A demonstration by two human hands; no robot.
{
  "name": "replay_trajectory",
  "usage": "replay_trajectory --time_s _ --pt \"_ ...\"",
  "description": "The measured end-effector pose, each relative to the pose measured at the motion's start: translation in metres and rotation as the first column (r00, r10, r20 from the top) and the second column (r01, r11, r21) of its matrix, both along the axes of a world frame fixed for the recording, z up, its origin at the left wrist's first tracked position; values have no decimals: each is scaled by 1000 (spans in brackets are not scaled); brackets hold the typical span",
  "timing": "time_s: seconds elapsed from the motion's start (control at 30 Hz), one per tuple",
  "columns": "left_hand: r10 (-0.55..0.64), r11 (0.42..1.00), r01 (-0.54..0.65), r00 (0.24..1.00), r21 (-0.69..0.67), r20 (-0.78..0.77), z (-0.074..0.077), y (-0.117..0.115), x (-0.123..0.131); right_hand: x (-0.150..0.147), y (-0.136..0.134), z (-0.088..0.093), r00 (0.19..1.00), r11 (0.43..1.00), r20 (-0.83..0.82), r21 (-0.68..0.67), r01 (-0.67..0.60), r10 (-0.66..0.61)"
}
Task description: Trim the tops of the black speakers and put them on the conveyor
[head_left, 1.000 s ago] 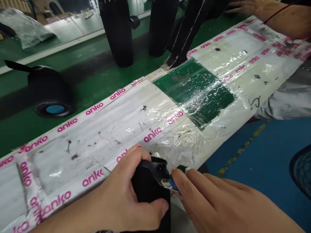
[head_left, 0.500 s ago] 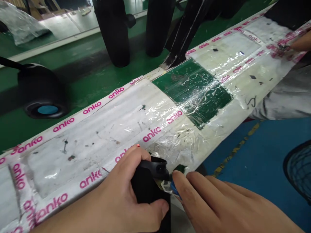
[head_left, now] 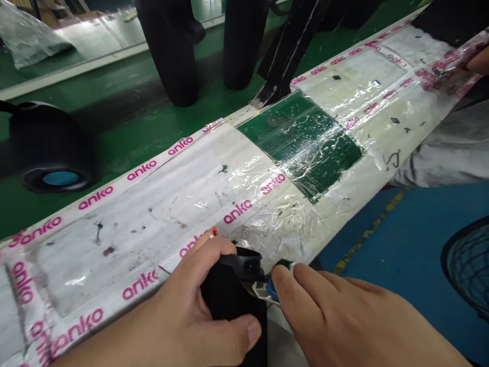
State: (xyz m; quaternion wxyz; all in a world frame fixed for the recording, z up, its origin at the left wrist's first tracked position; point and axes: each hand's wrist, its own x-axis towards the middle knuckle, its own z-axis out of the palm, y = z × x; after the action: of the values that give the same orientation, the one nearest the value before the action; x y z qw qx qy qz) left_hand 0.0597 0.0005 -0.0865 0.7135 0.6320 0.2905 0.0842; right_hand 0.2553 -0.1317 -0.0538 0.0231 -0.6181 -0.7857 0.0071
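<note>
Left hand (head_left: 183, 300) – clamped around a black moulded plastic part (head_left: 229, 290), thumb at the near side, fingers over the top; right hand (head_left: 336, 311) just beside it, fingers pinching a small blue-and-steel tool (head_left: 267, 291) that touches that part; both hands at the near edge of the bench (head_left: 133, 219), sheeted in clear film and pink-printed "anko" tape; ahead of the hands, a taped green panel (head_left: 317, 148); beyond the bench, black cylindrical casings (head_left: 168, 56) on the green floor (head_left: 114, 137); upper right, another person's fingers (head_left: 479, 61).
</note>
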Motion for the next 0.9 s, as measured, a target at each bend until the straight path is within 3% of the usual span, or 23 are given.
replay_trajectory --time_s 0.27,0.47,0.6,0.77,0.9 --pt "-4 994 13 997 -113 77 -4 -3 -1 1 -3 -17 986 994 -137 -70 82 -91" --pt "-39 989 36 999 143 18 1 0 1 -3 0 4 996 995 -23 -46 84 -85" --pt "-50 986 45 998 161 30 2 2 1 1 9 17 1000 994 4 -109 29 -28" --pt "-66 980 63 998 187 12 2 4 0 8 8 12 991 997 -136 -73 -1 -9" --pt "-72 972 72 997 224 -8 2 6 1 7 5 9 993 998 -120 -68 5 -13"
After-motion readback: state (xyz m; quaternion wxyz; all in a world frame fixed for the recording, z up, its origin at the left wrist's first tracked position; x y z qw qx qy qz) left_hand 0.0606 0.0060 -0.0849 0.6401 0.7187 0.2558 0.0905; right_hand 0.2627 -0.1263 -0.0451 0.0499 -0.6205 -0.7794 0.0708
